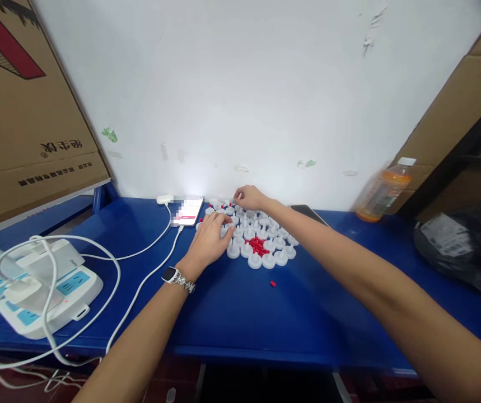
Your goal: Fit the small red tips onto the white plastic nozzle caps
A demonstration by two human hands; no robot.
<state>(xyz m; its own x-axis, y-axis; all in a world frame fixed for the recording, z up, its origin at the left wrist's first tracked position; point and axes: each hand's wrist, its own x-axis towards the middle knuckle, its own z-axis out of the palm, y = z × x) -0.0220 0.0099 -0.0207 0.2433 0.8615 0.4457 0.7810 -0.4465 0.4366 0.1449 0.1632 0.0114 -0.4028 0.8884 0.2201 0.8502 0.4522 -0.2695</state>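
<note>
Many white plastic nozzle caps (254,261) with upright pointed spouts stand crowded on the blue table. In their midst lies a heap of small red tips (257,246). One red piece (272,284) rests apart, nearer the front edge. At the left side of the group, my left hand (210,238) has its thumb and fingers around a white nozzle cap (227,227). My right hand (250,198) reaches to the back of the group with its fingertips pinched; whatever is between them is too small to make out. Some caps at the back left carry red tips.
A phone (188,211) with a charging cable lies behind my left hand. A white power strip (72,285) with looping cables sits at left. A dark flat device (307,212) lies behind my right forearm. At right are an orange drink bottle (385,190) and a black bag (454,252).
</note>
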